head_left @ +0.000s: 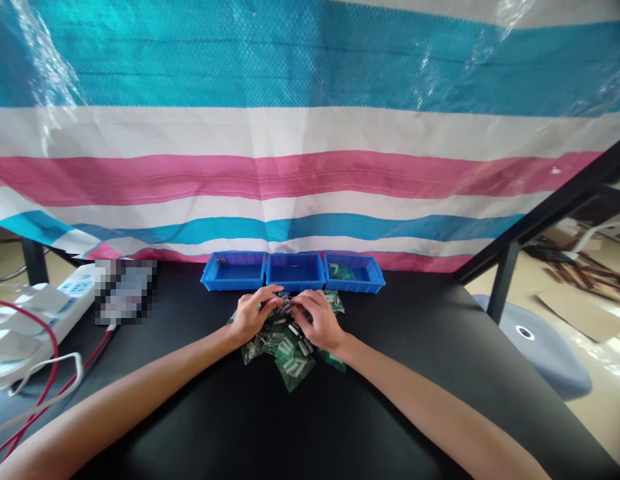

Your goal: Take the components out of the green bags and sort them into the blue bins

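A pile of small green-tinted plastic bags (293, 367) with short silvery metal pins in them lies on the black table (270, 433). Over its far part, my left hand (254, 313) curls its thumb and fingers together from the left. My right hand (319, 321) faces it from the other side, thumb and fingertips bent inward. Dark and silvery small pieces (286, 308) show between the fingertips. What exactly each hand pinches is too small to make out.
Behind the pile stand a left blue bin (235, 285) with a few small metal parts, a middle blue bin (295, 283) with one tiny pin, and a right blue bin (357, 285) holding a green bag. A power strip (70, 293) with cables lies left. Striped sheeting (310, 173) hangs behind.
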{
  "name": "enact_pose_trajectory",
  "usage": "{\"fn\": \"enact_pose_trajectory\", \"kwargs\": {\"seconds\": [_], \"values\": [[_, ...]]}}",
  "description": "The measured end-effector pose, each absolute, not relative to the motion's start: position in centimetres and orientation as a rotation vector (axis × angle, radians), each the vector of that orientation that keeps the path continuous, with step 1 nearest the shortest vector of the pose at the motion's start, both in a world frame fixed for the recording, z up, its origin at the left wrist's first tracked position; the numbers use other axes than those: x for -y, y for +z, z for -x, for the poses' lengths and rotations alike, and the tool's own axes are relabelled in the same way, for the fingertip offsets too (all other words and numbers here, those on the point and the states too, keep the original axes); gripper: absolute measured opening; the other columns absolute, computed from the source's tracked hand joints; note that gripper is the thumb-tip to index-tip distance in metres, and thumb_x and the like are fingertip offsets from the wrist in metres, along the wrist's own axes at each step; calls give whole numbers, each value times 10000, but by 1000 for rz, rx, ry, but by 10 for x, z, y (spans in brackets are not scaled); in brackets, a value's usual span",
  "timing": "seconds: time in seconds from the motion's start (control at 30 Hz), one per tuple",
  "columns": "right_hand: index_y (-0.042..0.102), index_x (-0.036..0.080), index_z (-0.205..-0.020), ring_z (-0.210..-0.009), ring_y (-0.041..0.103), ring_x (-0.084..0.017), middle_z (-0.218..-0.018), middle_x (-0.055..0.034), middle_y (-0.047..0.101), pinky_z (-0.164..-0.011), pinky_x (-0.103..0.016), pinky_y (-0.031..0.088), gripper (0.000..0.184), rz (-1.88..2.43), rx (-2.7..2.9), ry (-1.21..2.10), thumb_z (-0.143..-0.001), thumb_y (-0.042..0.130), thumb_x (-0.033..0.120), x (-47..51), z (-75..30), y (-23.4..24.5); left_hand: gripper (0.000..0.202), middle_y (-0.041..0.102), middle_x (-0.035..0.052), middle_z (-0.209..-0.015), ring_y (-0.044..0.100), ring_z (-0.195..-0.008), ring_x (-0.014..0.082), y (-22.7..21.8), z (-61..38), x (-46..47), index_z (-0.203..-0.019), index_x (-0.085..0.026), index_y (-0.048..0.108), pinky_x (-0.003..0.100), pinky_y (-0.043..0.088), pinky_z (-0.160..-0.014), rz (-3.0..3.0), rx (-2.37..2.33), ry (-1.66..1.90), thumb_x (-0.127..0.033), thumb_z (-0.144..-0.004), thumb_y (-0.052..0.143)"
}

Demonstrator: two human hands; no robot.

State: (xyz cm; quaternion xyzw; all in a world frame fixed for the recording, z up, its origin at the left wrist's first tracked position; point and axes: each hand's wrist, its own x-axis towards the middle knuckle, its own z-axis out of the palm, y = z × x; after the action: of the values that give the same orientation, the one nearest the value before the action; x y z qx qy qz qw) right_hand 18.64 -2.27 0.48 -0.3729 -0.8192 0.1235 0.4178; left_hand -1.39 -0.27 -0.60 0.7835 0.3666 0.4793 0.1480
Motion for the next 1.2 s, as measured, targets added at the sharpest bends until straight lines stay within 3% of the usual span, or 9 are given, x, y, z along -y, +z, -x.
{"fn": "enact_pose_trajectory", "kwargs": {"seconds": [0.4,0.53,0.67,1.0,1.2], "values": [[615,198,-936,-840,611,-188,-885,-58,669,-778,-336,398,145,922,2071,282,-972,483,247,21,-186,3,299,724,-17,-689,695,-638,119,-9,16,2,-1188,-188,571,196,538,-664,-2354,-1006,1261,-355,-948,508],[604,187,-896,-820,600,-184,-853,-53,660,-766,-333,385,170,929,2068,284,-979,461,227,21,-186,3,273,733,16,-789,696,-679,124,-8,15,2,-1156,-188,582,206,538,-675,-2327,-1039,1314,-343,-939,526],[591,190,-872,-803,592,-185,-824,-45,650,-776,-337,378,178,985,2024,298,-980,454,224,21,-186,3,236,698,30,-889,627,-602,86,-7,13,2,-1132,-189,578,196,511,-631,-2281,-1051,1377,-275,-912,575],[574,196,-855,-767,579,-183,-795,-37,640,-768,-331,381,198,1021,1975,292,-982,422,201,23,-187,7,88,648,32,-836,530,-615,90,3,10,3,-906,-167,637,206,459,-618,-2257,-1105,1400,-231,-905,576],[589,191,-847,-746,575,-179,-781,-36,639,-761,-334,388,171,1003,2009,296,-964,467,219,21,-186,4,68,651,46,-865,536,-622,87,4,10,2,-913,-166,649,201,465,-589,-2287,-1026,1442,-202,-891,596]]}}
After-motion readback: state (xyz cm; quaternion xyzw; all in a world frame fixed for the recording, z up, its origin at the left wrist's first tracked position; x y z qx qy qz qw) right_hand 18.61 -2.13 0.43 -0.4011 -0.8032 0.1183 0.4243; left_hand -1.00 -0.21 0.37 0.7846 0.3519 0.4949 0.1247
